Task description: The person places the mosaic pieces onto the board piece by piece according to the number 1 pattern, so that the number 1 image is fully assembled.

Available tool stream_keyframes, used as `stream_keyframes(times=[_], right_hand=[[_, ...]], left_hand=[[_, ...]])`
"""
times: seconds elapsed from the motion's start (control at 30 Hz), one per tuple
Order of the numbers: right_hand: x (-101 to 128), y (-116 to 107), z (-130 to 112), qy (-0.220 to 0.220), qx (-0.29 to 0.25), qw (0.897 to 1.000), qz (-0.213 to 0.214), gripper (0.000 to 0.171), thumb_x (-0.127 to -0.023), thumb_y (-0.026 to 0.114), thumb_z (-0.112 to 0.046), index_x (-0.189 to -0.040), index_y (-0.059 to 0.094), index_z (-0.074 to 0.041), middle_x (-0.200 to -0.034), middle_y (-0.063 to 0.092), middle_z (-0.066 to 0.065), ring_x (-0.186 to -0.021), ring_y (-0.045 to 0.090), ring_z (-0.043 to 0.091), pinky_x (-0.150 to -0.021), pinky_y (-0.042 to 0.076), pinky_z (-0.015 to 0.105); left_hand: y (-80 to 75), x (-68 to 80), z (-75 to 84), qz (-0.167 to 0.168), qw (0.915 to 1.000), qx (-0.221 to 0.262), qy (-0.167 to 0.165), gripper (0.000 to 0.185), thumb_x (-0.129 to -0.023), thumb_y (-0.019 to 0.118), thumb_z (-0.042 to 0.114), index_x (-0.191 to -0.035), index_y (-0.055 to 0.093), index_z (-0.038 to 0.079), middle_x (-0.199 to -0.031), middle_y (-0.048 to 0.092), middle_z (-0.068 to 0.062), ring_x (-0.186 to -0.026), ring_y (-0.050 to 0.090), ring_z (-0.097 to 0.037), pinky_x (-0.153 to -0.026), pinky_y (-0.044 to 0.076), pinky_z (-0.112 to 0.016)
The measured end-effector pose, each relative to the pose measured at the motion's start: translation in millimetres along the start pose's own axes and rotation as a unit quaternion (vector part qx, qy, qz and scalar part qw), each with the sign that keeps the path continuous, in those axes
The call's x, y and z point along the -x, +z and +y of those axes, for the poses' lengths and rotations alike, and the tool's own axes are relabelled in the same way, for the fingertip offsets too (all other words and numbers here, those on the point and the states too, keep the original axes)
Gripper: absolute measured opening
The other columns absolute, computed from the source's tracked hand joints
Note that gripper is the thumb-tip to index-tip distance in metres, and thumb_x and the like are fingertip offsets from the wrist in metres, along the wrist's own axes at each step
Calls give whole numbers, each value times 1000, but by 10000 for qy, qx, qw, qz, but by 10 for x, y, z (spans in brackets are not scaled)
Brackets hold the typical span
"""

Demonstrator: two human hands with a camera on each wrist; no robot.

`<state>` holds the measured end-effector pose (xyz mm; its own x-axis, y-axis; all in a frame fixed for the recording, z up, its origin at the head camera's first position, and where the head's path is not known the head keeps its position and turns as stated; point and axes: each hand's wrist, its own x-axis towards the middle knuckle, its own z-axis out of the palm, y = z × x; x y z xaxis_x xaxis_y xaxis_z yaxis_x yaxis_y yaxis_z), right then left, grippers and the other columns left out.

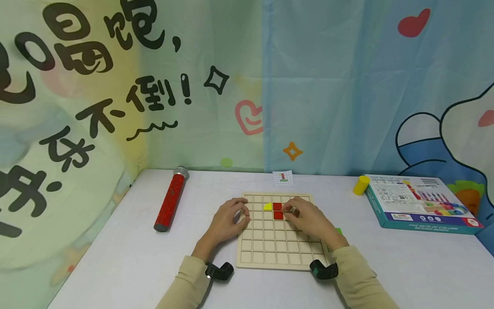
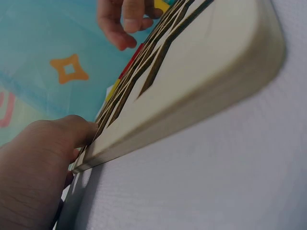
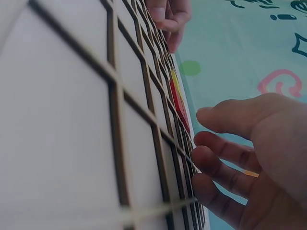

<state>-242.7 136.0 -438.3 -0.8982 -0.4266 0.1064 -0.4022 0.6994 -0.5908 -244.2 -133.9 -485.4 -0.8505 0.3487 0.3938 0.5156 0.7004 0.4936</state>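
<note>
A wooden grid board (image 1: pixel 257 246) lies on the table. Two red square pieces (image 1: pixel 278 215) sit in its cells one above the other, and a yellow piece (image 1: pixel 268 207) is to the left of the upper one. My left hand (image 1: pixel 228 219) grips the board's left edge; the left wrist view shows the thumb (image 2: pixel 79 129) on top. My right hand (image 1: pixel 307 216) is over the board just right of the red pieces. Its fingers (image 3: pixel 216 165) are loosely bent at the board, with a gap to the thumb and nothing visible between them.
Behind the board lies a small pattern card (image 1: pixel 283 178). A red microphone (image 1: pixel 170 201) lies at the left. At the right are a yellow cylinder (image 1: pixel 361 185) and a flat printed box (image 1: pixel 422 204). Something green (image 1: pixel 339 231) is partly hidden by the right forearm.
</note>
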Motion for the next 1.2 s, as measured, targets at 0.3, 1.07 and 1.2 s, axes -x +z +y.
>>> stream_keyframes(times=[0.3,1.07,1.2], right_hand=[[108,-116,113,140,-210,9997,12,21,-94,57,-17,-114,61,-11,-109,63,3,-87,56,14,-71,46,29],[367,-521,555,755,-140,9969,-192,22,-94,57,-17,-113,60,-7,-108,60,10,-90,55,20,-71,47,29],[409,-568,628,787,-62,9965,-292,21,-92,58,-14,-111,61,-6,-104,60,9,-88,53,20,-71,46,29]], left_hand=[[26,27,-36,122,9999,32,51,9,-83,67,23,-84,58,21,-124,60,-4,-120,55,-25,-99,41,-48],[21,0,-33,68,10000,37,54,10,-83,67,24,-84,58,22,-124,60,-3,-120,54,-25,-99,41,-48],[24,-2,-36,34,10000,51,25,10,-83,67,24,-84,58,21,-124,60,-3,-120,54,-25,-100,41,-48]])
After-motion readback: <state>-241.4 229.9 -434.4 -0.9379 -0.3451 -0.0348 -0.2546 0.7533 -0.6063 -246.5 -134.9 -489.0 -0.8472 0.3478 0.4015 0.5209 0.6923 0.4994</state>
